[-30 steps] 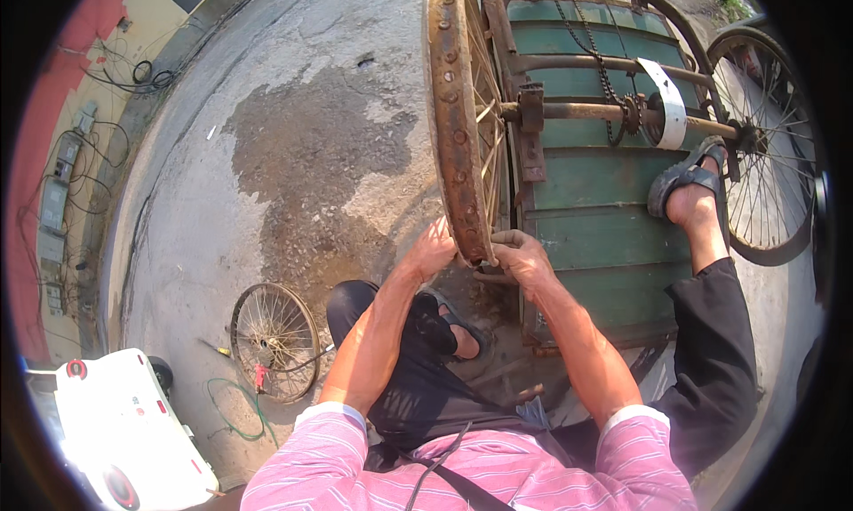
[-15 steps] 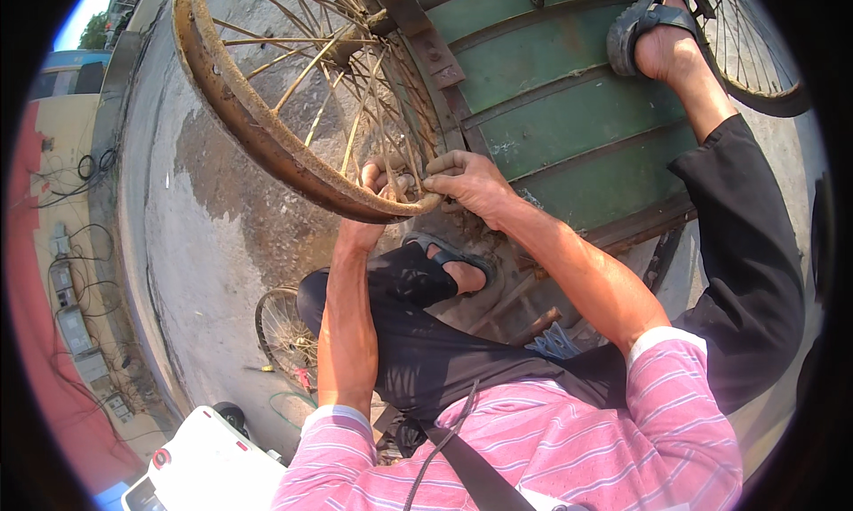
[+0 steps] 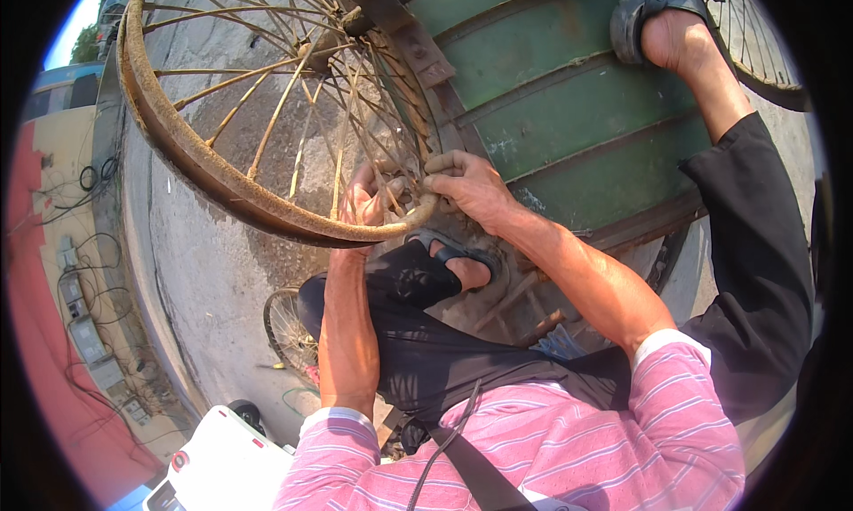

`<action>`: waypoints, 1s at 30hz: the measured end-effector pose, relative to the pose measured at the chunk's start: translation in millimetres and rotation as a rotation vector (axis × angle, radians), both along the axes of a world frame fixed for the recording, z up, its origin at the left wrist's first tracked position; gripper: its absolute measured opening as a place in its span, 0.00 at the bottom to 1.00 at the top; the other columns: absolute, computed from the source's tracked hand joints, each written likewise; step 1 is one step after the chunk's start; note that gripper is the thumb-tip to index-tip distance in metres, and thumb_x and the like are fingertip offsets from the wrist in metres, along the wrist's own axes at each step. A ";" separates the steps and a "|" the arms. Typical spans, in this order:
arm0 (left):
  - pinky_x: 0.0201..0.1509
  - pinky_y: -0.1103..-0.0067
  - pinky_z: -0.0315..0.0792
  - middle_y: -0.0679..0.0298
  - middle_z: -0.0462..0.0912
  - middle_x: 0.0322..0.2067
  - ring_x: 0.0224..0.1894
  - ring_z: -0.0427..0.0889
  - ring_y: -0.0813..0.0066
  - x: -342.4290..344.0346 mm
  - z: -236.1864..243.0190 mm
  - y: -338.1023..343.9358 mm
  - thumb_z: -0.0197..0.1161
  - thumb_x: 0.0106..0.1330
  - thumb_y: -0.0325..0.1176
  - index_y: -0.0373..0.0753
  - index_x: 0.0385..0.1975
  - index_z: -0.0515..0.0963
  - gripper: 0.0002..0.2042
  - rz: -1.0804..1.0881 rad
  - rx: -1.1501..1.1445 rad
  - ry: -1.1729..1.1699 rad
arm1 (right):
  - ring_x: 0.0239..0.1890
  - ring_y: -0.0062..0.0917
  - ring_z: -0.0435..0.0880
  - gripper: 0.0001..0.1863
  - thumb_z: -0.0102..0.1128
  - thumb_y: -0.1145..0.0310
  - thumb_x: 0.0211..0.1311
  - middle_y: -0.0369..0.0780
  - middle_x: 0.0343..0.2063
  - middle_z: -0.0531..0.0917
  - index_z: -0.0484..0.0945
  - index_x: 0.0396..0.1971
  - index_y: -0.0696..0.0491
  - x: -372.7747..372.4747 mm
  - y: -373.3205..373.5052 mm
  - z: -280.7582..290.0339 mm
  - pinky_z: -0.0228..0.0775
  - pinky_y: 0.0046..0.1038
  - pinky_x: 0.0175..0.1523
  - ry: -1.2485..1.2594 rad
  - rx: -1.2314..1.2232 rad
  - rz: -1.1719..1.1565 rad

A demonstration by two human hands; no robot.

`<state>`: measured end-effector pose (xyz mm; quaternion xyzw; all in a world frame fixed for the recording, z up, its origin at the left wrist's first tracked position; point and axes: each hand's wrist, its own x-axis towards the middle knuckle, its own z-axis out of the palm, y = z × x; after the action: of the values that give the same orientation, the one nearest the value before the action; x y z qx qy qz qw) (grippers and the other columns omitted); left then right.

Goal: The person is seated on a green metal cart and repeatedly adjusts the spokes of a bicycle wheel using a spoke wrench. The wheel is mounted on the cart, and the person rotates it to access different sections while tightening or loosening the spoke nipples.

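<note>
A rusty bare wheel rim [image 3: 182, 169] with brown spokes [image 3: 269, 136] tilts at the upper left. My left hand [image 3: 371, 195] reaches in among the spokes just inside the near part of the rim. Its fingers are curled near the spoke ends, partly hidden by the spokes; what they pinch is too small to make out. Facing it from the right, my right hand [image 3: 469, 184] has its fingers bent and its thumb and forefinger closed on the rim's right edge. The wheel's hub [image 3: 318, 59] is beyond both hands.
Right of the wheel lies a green metal panel [image 3: 577, 111] with dark ribs and a rusty edge bar. My sandalled foot [image 3: 671, 31] rests on it, near another spoked wheel [image 3: 755, 44]. A smaller wheel [image 3: 289, 326] and a white box-like object [image 3: 227, 462] are at the lower left.
In view, the wheel has swung left and its near rim sits lower, showing its spokes more broadly. Both hands stay at nearly the same part of the rim.
</note>
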<state>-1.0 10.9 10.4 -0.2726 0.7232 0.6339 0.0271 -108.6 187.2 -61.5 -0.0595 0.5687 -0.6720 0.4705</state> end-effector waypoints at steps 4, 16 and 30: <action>0.52 0.73 0.82 0.58 0.87 0.48 0.47 0.86 0.71 5.4 -8.2 1.7 0.71 0.70 0.41 0.32 0.64 0.73 0.28 0.042 -0.004 0.044 | 0.36 0.17 0.82 0.20 0.71 0.67 0.66 0.37 0.41 0.85 0.80 0.54 0.61 0.9 -0.3 3.2 0.77 0.23 0.37 0.003 0.005 -0.004; 0.37 0.78 0.76 0.66 0.87 0.36 0.35 0.82 0.80 6.5 -18.0 -24.7 0.67 0.72 0.44 0.33 0.54 0.82 0.21 0.007 0.049 -0.059 | 0.35 0.17 0.80 0.17 0.68 0.65 0.68 0.35 0.39 0.84 0.82 0.52 0.58 2.2 -1.4 14.2 0.76 0.23 0.38 0.006 0.026 0.001; 0.46 0.78 0.83 0.65 0.88 0.45 0.44 0.87 0.77 9.0 -13.6 -7.0 0.72 0.73 0.37 0.36 0.61 0.79 0.21 0.010 0.227 0.068 | 0.44 0.22 0.86 0.15 0.64 0.69 0.71 0.38 0.43 0.86 0.80 0.53 0.60 6.0 -4.4 9.4 0.83 0.27 0.44 0.076 0.069 0.037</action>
<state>8.0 3.9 -3.2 -0.2498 0.6461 0.7206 0.0302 -102.6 182.8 -52.0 -0.0790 0.6080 -0.6404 0.4627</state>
